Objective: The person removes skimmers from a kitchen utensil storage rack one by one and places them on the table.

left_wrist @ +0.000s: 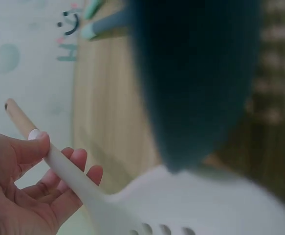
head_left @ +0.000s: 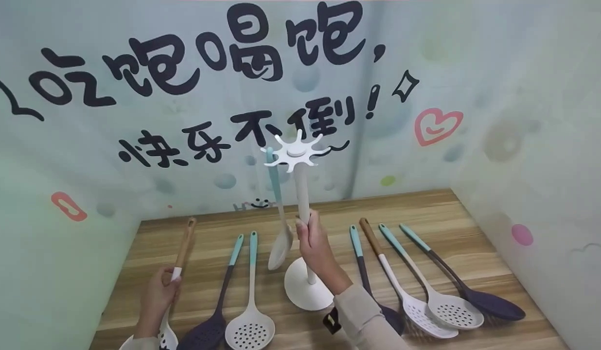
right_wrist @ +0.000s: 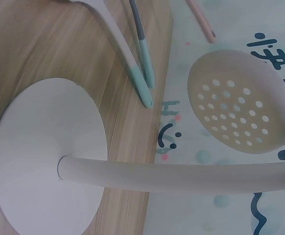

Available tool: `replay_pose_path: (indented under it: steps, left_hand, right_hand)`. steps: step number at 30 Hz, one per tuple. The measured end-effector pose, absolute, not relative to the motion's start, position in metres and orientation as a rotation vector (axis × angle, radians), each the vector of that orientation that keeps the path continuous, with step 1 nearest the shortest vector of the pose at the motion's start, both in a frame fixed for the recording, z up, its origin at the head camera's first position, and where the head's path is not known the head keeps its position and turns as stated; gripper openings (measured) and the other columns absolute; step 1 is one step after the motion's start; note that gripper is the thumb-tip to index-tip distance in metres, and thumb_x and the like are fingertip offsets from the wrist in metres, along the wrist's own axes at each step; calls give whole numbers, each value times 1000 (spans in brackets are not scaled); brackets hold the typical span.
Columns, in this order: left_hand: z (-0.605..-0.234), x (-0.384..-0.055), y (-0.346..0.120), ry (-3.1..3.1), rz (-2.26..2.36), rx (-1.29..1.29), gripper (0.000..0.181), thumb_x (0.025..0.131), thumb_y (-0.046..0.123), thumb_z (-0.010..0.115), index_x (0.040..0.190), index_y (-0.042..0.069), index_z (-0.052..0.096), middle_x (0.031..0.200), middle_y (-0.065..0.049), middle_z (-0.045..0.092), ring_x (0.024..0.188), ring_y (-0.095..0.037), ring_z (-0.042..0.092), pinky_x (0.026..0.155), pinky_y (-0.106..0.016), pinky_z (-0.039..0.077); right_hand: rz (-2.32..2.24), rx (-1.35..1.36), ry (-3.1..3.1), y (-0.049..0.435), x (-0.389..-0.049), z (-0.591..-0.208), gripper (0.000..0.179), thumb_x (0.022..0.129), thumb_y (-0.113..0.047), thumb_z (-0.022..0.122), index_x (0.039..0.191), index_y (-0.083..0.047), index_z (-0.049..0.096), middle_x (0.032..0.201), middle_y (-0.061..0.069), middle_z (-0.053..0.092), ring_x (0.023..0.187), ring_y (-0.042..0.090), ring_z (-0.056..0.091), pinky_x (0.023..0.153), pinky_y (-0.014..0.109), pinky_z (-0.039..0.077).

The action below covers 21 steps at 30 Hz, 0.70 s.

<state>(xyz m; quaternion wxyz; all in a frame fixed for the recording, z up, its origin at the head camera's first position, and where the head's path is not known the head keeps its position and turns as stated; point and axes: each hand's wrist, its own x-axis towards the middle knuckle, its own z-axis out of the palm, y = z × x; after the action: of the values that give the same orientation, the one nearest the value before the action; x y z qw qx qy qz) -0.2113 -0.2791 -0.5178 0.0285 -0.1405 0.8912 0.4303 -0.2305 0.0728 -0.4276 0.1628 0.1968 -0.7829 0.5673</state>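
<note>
My right hand (head_left: 321, 248) grips the white pole (head_left: 302, 189) of a utensil stand with a star-shaped hook top (head_left: 296, 151) and a round base (head_left: 300, 291). From one hook hangs a skimmer (head_left: 279, 248) with a teal handle; its holes show in the right wrist view (right_wrist: 230, 103). On the left, my left hand (head_left: 157, 296) holds a white slotted turner (head_left: 168, 336) by its neck, thumb on top and fingers beneath, its wooden handle (head_left: 186, 240) pointing to the wall. A dark utensil head (left_wrist: 196, 83), blurred, covers part of the left wrist view.
Between the left hand and stand lie a dark slotted utensil (head_left: 208, 328) and a white skimmer (head_left: 250, 330). Several more lie right of the stand, including a dark spoon (head_left: 495, 304), a white skimmer (head_left: 456, 311) and a wooden-handled turner (head_left: 422, 316). Printed walls enclose the wooden table (head_left: 407, 204).
</note>
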Motion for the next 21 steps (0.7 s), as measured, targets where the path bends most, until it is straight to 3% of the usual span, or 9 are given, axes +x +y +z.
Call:
replay_pose_path:
  steps: [3,6,10,21]
  left_hand:
    - [-523,-213,-274,2748,1255,-428,40,92,11,50,127,-4,41,81,-16,63,64,-20,59,56,-28,42]
    - [-527,-215,-268,2749,1170,-415,42,91,13,51,127,-5,41,103,-27,60,87,-35,60,73,-43,47]
    - [-529,-217,-262,2795,1054,-370,40,90,14,54,124,-5,45,129,-34,44,116,-50,44,94,-61,35]
    - [-531,-219,-253,2803,982,-491,38,88,13,59,118,-9,52,114,-30,56,99,-40,55,82,-49,44]
  right_hand:
    - [1627,555,-2238,73,-236,-437,15,99,-3,38,112,5,38,80,0,38,69,8,38,60,20,36]
    - [1639,556,-2233,74,-240,-443,18,100,-8,37,115,2,37,82,0,40,70,8,39,60,20,38]
    - [1652,567,-2214,75,-240,-444,18,101,-11,37,115,0,36,83,1,41,71,7,40,62,21,40]
    - [1621,581,-2217,75,-241,-447,20,101,-15,37,115,0,36,81,0,38,69,9,40,60,21,38]
